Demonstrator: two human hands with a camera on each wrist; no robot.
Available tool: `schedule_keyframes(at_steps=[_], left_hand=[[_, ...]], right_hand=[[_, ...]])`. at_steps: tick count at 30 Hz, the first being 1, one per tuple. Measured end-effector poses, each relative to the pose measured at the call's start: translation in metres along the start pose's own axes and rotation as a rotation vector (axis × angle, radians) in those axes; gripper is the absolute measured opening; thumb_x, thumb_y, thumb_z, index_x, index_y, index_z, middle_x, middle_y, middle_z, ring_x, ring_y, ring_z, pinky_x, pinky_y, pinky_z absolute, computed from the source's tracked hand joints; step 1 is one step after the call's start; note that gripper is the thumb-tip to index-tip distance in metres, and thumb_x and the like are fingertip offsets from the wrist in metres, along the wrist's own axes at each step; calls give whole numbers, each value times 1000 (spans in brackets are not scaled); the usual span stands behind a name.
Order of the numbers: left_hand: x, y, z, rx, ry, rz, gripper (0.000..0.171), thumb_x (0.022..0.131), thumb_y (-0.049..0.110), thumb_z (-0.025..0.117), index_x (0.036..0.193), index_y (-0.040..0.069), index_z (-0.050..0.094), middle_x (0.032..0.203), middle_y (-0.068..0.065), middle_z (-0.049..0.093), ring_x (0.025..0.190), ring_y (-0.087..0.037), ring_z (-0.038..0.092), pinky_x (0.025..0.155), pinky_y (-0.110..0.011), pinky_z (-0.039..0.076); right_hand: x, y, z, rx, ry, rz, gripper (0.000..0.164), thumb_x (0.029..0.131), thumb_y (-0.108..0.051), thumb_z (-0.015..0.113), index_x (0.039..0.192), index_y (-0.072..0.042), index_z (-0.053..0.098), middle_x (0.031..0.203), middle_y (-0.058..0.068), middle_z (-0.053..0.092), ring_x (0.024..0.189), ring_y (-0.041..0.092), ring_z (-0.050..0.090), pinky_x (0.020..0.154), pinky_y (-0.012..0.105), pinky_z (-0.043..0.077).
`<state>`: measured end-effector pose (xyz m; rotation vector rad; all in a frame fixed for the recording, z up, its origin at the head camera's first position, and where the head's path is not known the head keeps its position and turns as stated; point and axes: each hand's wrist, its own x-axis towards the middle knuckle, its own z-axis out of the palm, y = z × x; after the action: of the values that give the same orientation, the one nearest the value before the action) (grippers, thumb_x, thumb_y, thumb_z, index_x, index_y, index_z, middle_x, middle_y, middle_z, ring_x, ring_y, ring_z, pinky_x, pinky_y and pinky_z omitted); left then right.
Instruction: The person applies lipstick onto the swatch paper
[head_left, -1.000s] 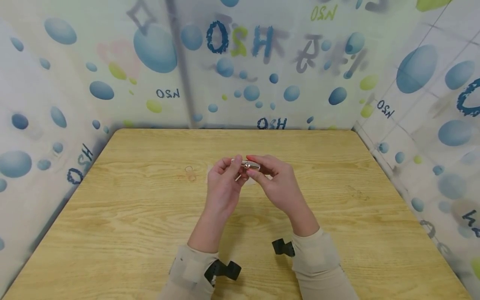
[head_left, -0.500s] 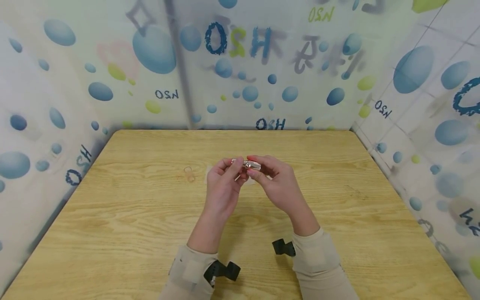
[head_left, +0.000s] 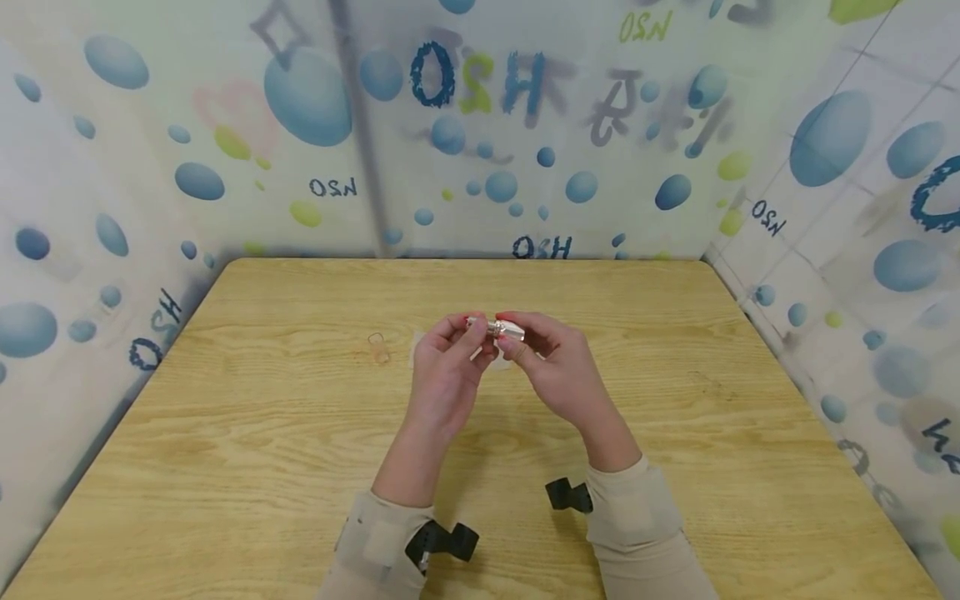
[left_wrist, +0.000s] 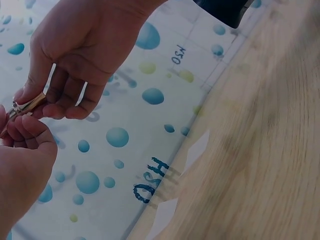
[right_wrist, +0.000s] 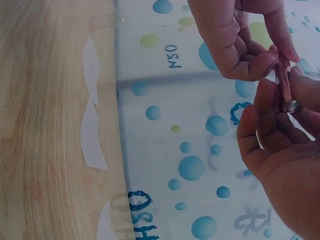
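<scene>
A small, shiny metal piece [head_left: 512, 332], narrow at its left end and wider at its right, is held in the air above the table between both hands. The left hand [head_left: 446, 375] pinches the narrow part between thumb and fingers. Thumb and fingertips of the right hand [head_left: 558, 367] grip the wider part. A gold-toned end of the metal piece [left_wrist: 34, 103] shows in the left wrist view. The right wrist view shows an oval, gold-rimmed end of the metal piece [right_wrist: 291, 106] near the right hand [right_wrist: 285, 160]. Fingers cover its middle; its exact kind is unclear.
Below the hands is a wooden table [head_left: 300, 450]. White paper-like pieces [right_wrist: 91, 135] lie on it near the far edge. A thin dark loop [head_left: 376, 337] lies or is marked on the tabletop to the left. Patterned walls [head_left: 480, 167] surround the back and sides.
The metal piece has turned slightly and shifted a little to the right, so more of its wide end shows. Both hands keep their grip nearly in place.
</scene>
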<state>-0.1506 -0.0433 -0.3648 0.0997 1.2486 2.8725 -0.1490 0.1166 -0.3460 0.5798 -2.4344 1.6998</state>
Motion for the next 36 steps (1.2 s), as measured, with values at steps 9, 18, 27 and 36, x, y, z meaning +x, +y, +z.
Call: schedule_keyframes(at_steps=[9,18,27,36], left_hand=[[-1,6,-4,128,-47,32,22,105,-4,60,101,13,73,92,2,67,81,-11,61,77,-20,56],[-1,7,-8,126,-70,34,20,104,-2,61,103,14,73,92,2,67,82,-11,61,77,-20,57],[-1,8,-8,140,-47,33,16,104,-1,63,94,12,66,87,3,68,79,-12,62,76,-20,57],[-1,11,-10,169,-62,48,23,102,-5,63,92,14,71,87,4,69,78,-10,62,77,-18,58]], right_hand=[[0,-3,1,6,-8,21,34,104,-4,66,138,-1,69,124,19,75,95,26,74,81,20,60],[0,-2,1,32,-13,20,33,105,-5,65,137,-2,70,118,18,75,90,22,69,80,22,59],[0,-2,0,55,-34,7,35,105,-5,65,139,-1,68,122,19,74,93,27,70,84,29,63],[-1,-1,-1,61,-41,18,33,105,-8,66,138,-2,69,128,18,73,94,23,67,79,23,60]])
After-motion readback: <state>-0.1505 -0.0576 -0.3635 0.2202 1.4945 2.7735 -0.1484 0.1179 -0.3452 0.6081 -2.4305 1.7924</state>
